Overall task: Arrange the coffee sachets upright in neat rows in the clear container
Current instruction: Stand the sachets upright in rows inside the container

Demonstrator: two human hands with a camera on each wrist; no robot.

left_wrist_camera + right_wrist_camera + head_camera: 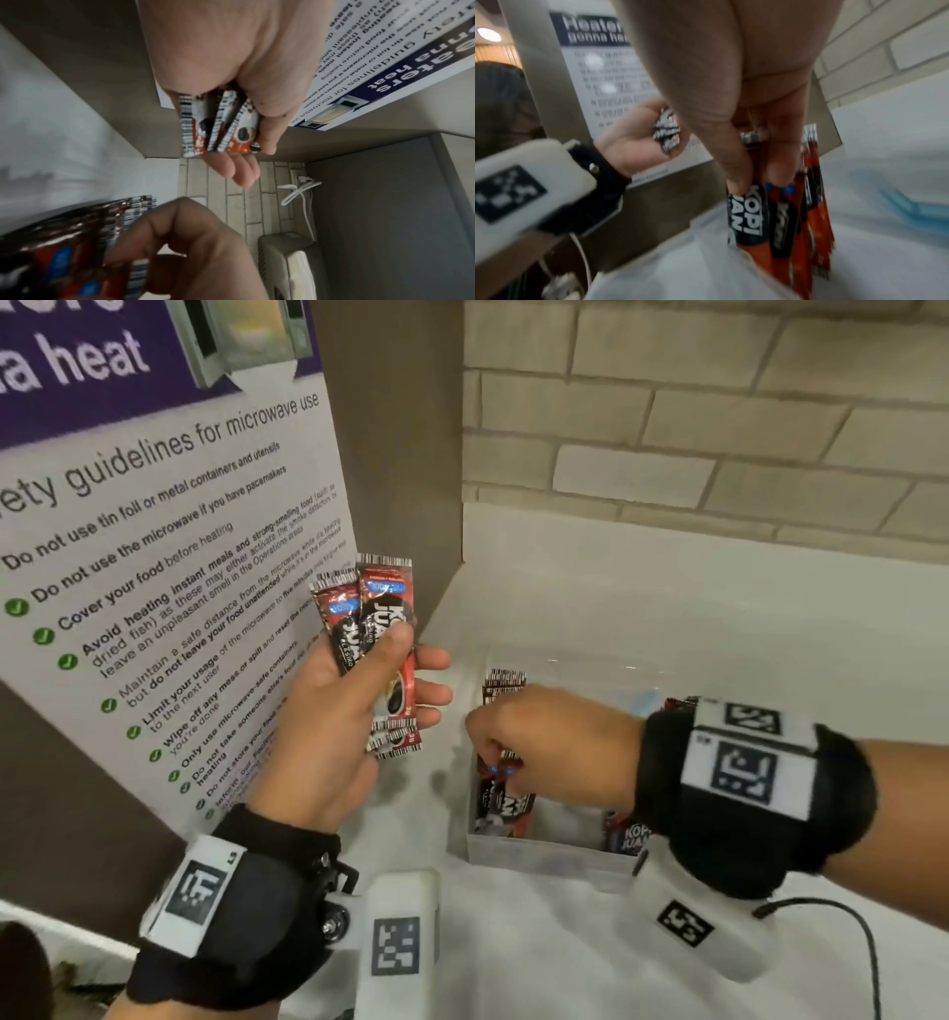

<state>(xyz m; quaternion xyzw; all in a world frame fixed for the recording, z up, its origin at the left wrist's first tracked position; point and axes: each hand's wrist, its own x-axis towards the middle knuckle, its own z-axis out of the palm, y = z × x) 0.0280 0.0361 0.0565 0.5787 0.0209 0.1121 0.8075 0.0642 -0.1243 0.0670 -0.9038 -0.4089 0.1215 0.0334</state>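
Note:
My left hand (pixel 411 670) is raised beside the poster and grips three red-and-black coffee sachets (pixel 382 608) fanned between thumb and fingers; their striped ends show in the left wrist view (pixel 221 125). My right hand (pixel 493 762) reaches down into the clear container (pixel 544 857) at its left side. Its thumb and fingers pinch the tops of upright sachets (pixel 749 219) that stand against the left wall. More upright sachets (pixel 506 683) show behind the hand. Another sachet (pixel 626 834) lies at the container's right, partly hidden by my wrist.
The container sits on a white counter (pixel 667 608) in a corner. A brown panel with a microwave guidelines poster (pixel 154 531) stands on the left, a brick wall (pixel 719 428) behind. Something blue (pixel 911 207) lies to the right of the sachets. A black cable (pixel 847 916) trails near my right wrist.

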